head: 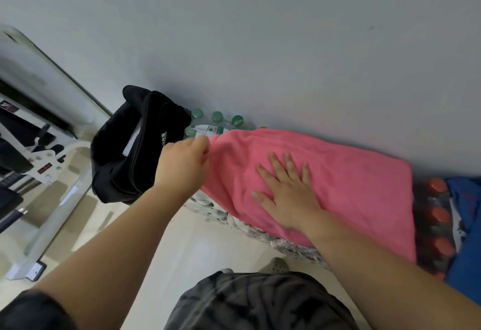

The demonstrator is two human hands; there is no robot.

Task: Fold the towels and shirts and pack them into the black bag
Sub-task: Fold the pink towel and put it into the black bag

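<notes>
My left hand (pixel 182 165) is pinching the left end of the pink towel (pixel 351 178), with thumb and curled fingers (pixel 201 145) closed on the cloth edge and nothing else in the grip. My right hand (pixel 289 194) lies flat on the middle of the towel, fingers straight and spread, pressing down and holding nothing. The towel is draped over packs of bottles (pixel 217 117), so the surface under my right palm is lumpy rather than flat. The black bag (pixel 117 171) sits just left of my left knuckles with its mouth open. Past the towel's edge, right of my right wrist, are some red-capped bottles (pixel 437 225) and a blue cloth (pixel 466 238).

I read this step as a fold, taking the pinched end across towards my right fingertips. To do it cleanly I would use the right palm as the anchor and the crease line. I would lift the left pinch only enough to clear the cloth below, then carry it over in one flat sweep so the layer does not bunch. The edge near my right wrist hangs over the front of the bottles, so a hard pull could drag the whole towel off. I want light tension and firm pressure under the palm. Once the end lands, I would slide the right hand out and smooth outward from the fingertips before any move towards the bag
</notes>
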